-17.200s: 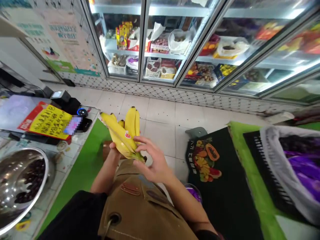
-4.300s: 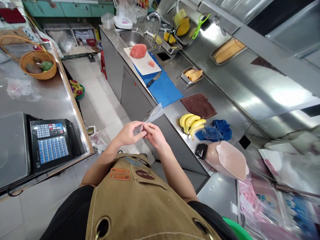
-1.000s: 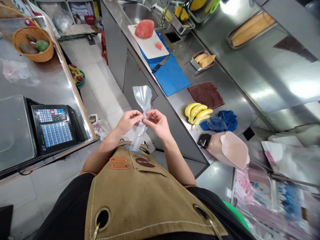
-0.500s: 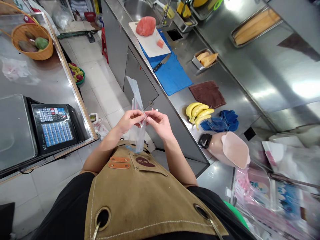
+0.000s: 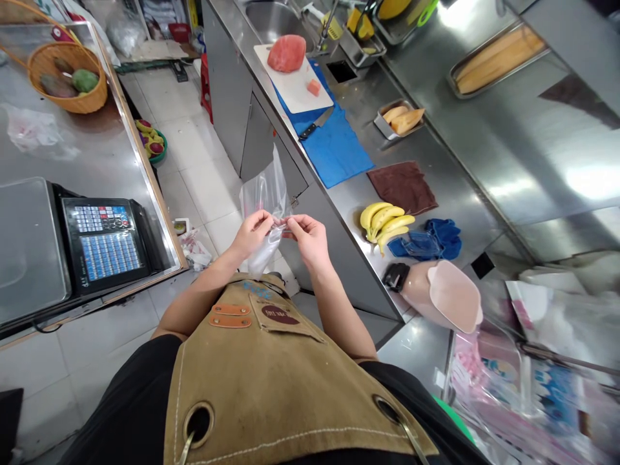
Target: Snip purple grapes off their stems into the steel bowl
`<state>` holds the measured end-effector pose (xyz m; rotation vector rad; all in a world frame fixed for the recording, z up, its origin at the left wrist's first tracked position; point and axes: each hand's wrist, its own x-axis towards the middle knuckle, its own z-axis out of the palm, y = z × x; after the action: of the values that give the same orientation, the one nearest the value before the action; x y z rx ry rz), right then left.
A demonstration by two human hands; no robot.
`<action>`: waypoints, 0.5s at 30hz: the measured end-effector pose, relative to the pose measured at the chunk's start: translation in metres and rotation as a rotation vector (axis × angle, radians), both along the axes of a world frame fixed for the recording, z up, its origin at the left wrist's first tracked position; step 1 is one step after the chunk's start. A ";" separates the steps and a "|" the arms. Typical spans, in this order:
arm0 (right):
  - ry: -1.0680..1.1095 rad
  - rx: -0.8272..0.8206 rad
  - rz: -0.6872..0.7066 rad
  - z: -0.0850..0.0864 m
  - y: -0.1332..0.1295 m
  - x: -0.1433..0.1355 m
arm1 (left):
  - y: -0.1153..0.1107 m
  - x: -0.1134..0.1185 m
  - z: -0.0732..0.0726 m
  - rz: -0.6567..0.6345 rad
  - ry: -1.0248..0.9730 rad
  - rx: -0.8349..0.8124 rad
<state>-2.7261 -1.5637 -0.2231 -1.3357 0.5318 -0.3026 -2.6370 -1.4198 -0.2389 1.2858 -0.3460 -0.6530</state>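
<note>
A clear plastic bag (image 5: pixel 265 187) hangs between my two hands in front of my tan apron (image 5: pixel 271 381). My left hand (image 5: pixel 252 234) pinches one side of it with thumb and fingers. On the other side my right hand (image 5: pixel 308 239) grips the bag's edge the same way, the fingertips of both hands close together. Part of the film spreads out above the hands, and the rest droops below them toward the apron top. The bag looks to have nothing inside.
Along the steel counter at right lie bananas (image 5: pixel 386 223), a knife (image 5: pixel 316 124), a cutting board (image 5: pixel 290 90) with red melon (image 5: pixel 287 53), brown cloth (image 5: pixel 403 187) and a pink bin (image 5: pixel 440 294). A keypad scale (image 5: pixel 104 242) and fruit basket (image 5: pixel 68 77) stand on the left table.
The bag has gone from a narrow folded strip to a wider, spread sheet above my hands. Both hands stay at about the same place, with their fingers slightly farther apart.
</note>
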 end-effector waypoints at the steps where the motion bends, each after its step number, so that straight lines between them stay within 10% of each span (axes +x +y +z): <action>1: 0.001 0.032 -0.022 -0.004 -0.002 0.000 | -0.003 0.002 -0.003 0.012 0.094 -0.031; 6: -0.022 0.368 -0.088 -0.031 -0.013 0.000 | -0.010 0.023 -0.011 0.135 0.662 -0.212; 15: -0.161 0.448 -0.246 -0.055 -0.054 -0.005 | 0.010 0.064 -0.022 0.364 0.507 -0.193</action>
<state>-2.7308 -1.6174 -0.2786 -0.8061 0.5879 -0.4592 -2.5734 -1.4103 -0.2612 0.9259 0.2338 -0.5925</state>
